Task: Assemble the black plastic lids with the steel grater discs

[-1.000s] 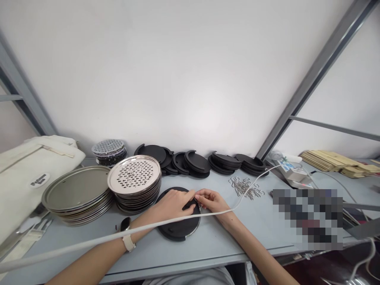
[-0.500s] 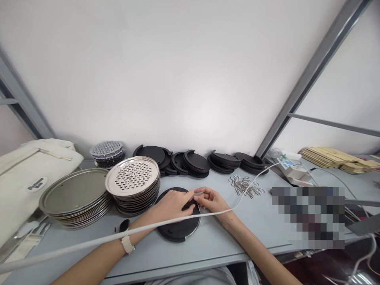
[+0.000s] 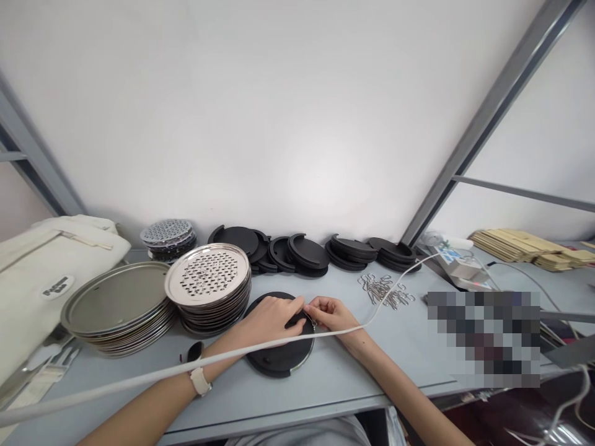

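A round black disc (image 3: 279,359) with a raised partial rim lies on the table in front of me; a thin silver edge shows along its lower right. My left hand (image 3: 274,319) rests over its upper part, thumb and fingers gripping around the right edge. At that same edge, my right hand (image 3: 332,314) pinches a small shiny metal hook (image 3: 315,323), mostly covered by the fingertips. The two hands' fingertips nearly meet. To the right lies a loose pile of wire hooks (image 3: 385,291).
Stacked perforated silver grater discs (image 3: 214,275) and plain round metal plates (image 3: 116,297) stand left. More black discs (image 3: 309,254) line the wall. A white cable (image 3: 223,358) crosses before my arms. A cream bag (image 3: 69,266) sits far left, yellowish strips (image 3: 520,248) far right.
My right fingertips have shifted slightly at the disc's edge, and more of the shiny metal shows there. My left hand and the disc stay in place.
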Tool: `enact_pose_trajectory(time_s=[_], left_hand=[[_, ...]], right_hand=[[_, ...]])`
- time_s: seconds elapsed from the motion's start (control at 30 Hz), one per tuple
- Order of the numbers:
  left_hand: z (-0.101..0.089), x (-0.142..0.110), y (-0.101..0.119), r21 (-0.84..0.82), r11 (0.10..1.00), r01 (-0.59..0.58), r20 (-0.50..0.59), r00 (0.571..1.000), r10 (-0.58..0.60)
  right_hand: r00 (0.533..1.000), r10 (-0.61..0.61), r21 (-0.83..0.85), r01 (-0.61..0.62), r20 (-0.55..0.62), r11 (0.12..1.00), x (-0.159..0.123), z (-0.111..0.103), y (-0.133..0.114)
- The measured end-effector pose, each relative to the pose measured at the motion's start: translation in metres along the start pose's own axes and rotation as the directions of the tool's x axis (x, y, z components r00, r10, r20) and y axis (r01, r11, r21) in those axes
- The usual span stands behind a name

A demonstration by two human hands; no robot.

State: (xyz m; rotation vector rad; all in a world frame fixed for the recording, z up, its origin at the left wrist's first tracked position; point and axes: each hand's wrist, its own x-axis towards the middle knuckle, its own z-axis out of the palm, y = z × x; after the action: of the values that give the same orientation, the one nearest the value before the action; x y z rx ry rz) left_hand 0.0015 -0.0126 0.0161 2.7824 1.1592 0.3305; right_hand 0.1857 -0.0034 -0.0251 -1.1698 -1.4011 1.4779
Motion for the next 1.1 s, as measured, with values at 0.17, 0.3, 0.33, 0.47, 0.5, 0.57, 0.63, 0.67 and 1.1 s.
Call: enact_pose_trajectory(time_s=[0.17, 0.3, 0.33, 0.47, 0.5, 0.57, 0.63, 0.67, 1.1], left_hand=[[-0.001, 0.000, 0.001, 0.002, 1.000, 0.007, 0.008, 1.000, -0.007], [0.000, 0.000, 0.001, 0.004, 1.000, 0.012, 0.012, 1.000, -0.012], [0.000, 0.000, 0.001, 0.004, 1.000, 0.011, 0.011, 1.000, -0.011], [0.001, 0.000, 0.000, 0.007, 1.000, 0.003, 0.001, 1.000, -0.003], [0.001, -0.001, 0.000, 0.008, 1.000, 0.000, -0.002, 1.000, 0.000], [0.001, -0.001, 0.000, 0.009, 1.000, -0.006, -0.008, 1.000, 0.006], [0.002, -0.001, -0.001, 0.009, 1.000, -0.012, -0.013, 1.000, 0.012], [0.002, -0.001, -0.001, 0.009, 1.000, -0.015, -0.015, 1.000, 0.015], [0.001, 0.000, -0.001, 0.024, 0.999, -0.023, -0.008, 1.000, 0.023]], right_hand=[[0.999, 0.001, -0.004, -0.001, 0.035, 1.000, -0.002, 0.001, -0.003], [0.999, -0.022, -0.026, 0.023, 0.046, 0.999, -0.002, 0.001, -0.002], [0.999, -0.024, -0.031, 0.025, 0.047, 0.999, -0.002, 0.000, -0.002], [0.998, -0.032, -0.047, 0.034, 0.049, 0.998, -0.001, -0.002, 0.003], [0.998, -0.037, -0.051, 0.040, 0.051, 0.998, 0.000, -0.003, 0.004], [0.997, -0.048, -0.058, 0.052, 0.060, 0.997, 0.000, -0.004, 0.006], [0.996, -0.051, -0.062, 0.056, 0.068, 0.997, 0.001, -0.004, 0.007], [0.996, -0.050, -0.062, 0.055, 0.071, 0.997, 0.001, -0.005, 0.008], [0.994, -0.055, -0.101, 0.065, 0.097, 0.993, 0.009, -0.007, 0.014]])
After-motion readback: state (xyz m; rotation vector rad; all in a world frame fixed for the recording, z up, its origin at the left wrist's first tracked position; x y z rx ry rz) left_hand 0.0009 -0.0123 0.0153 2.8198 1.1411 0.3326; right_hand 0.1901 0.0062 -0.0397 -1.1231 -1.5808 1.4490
